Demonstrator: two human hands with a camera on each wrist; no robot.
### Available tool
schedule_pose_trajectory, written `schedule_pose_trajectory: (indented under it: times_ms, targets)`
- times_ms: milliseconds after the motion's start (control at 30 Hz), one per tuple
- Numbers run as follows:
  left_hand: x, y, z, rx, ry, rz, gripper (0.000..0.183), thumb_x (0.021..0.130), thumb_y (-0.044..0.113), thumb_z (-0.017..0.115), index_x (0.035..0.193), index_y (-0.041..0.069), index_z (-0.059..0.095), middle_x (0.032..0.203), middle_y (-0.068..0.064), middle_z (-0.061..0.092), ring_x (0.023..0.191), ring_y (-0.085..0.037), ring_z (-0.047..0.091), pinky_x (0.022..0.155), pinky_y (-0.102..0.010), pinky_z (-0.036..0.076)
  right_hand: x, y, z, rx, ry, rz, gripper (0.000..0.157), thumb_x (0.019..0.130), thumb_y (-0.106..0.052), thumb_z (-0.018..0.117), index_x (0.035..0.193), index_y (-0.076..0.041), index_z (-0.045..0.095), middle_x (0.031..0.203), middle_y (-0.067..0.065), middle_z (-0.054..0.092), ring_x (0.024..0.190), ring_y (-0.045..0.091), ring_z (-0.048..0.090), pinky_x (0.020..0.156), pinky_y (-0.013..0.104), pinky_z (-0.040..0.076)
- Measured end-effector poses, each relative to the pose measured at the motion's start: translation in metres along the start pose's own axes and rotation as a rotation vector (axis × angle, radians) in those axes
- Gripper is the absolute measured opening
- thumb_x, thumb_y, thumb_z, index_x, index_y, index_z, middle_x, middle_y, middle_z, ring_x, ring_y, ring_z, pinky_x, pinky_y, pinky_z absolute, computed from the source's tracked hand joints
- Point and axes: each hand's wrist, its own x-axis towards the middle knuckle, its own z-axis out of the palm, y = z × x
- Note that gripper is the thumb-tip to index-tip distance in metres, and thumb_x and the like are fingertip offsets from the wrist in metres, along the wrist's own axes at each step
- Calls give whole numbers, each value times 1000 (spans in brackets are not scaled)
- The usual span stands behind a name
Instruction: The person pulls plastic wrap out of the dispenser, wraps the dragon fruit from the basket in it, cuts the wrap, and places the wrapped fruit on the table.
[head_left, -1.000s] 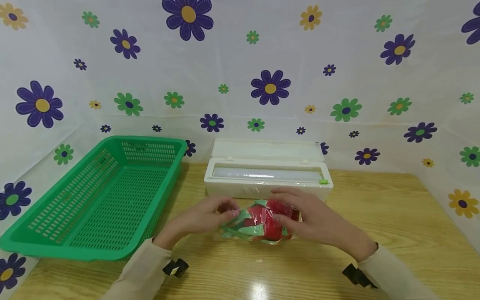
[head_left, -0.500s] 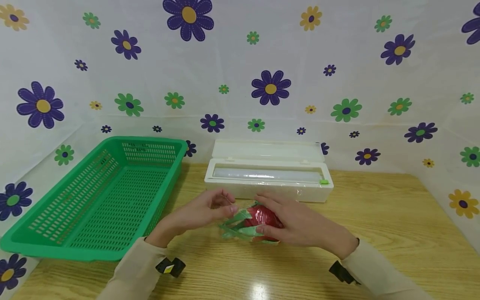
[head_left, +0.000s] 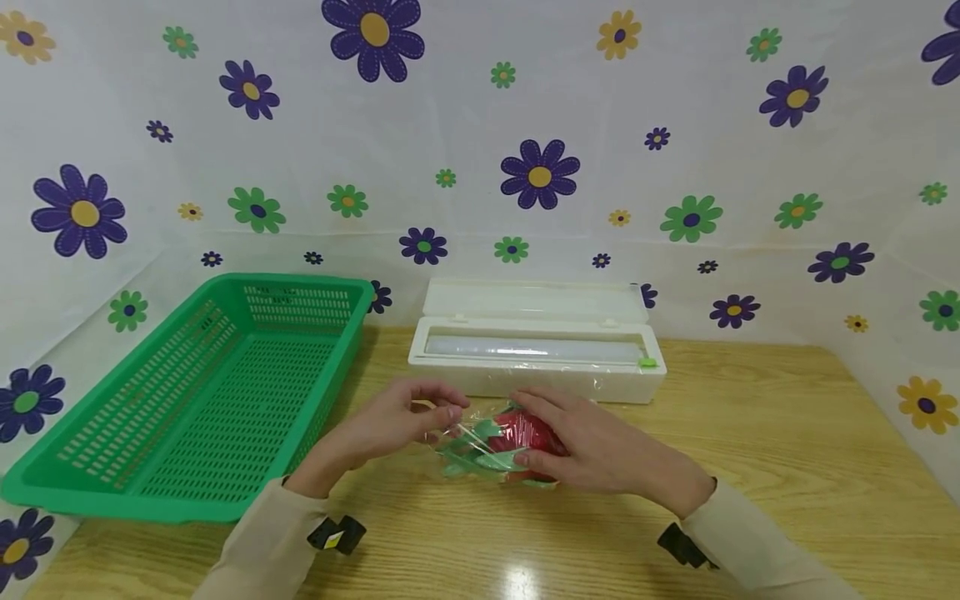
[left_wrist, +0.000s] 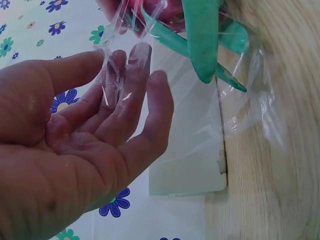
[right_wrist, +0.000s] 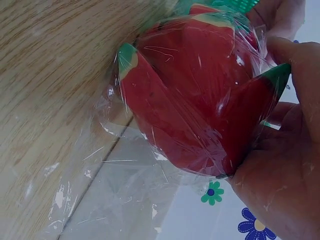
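Left hand (head_left: 386,425) pinches film (head_left: 469,437); right hand (head_left: 603,442) grips one dragon fruit (right_wrist: 185,90); one white box (head_left: 495,380) near surface's (head_left: 757,433) back edge.

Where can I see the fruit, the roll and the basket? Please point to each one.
Fruit (right_wrist: 192,90): right wrist view, on the middle of its red body.
Roll (head_left: 532,349): head view, on the middle of its length.
Basket (head_left: 236,404): head view, on its bare floor.

Wood-grain table (head_left: 757,433), green slotted basket (head_left: 161,505) at left, open white box (head_left: 480,379) towards the back
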Motion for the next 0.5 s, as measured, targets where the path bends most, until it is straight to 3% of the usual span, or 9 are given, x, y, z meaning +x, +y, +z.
schedule_pose_trajectory:
  times_ms: [167, 267, 400, 500]
  targets:
    - [-1, 2, 2, 65, 78, 5, 29, 105, 25, 59, 121, 3, 69, 113, -16, 72, 100, -25, 72, 85, -40, 62, -1, 0, -1, 4, 6, -4, 66, 101, -40, 64, 155, -9, 42, 156, 11, 47, 132, 28, 55, 109, 50, 49]
    - [-2, 4, 2, 162, 118, 21, 31, 105, 32, 59, 120, 6, 70, 111, -11, 74, 101, -25, 71, 84, -38, 61, -1, -1, -1, 15, 2, 6, 67, 101, -40, 63, 155, -8, 41, 157, 12, 46, 132, 28, 54, 108, 49, 49]
    - [-6, 8, 1, 291, 113, 79, 30, 100, 34, 66, 120, 12, 70, 117, -4, 73, 109, -25, 70, 88, -40, 59, -2, 0, -1, 22, -5, 19, 68, 100, -42, 63, 156, -9, 41, 157, 12, 46, 130, 28, 54, 107, 48, 51]
    - [-12, 12, 1, 369, 84, 114, 34, 93, 34, 76, 120, 15, 68, 123, -1, 69, 117, -29, 65, 95, -48, 56, -2, 0, -1, 27, -7, 22, 67, 100, -39, 65, 156, -9, 41, 156, 12, 46, 128, 28, 55, 105, 47, 52]
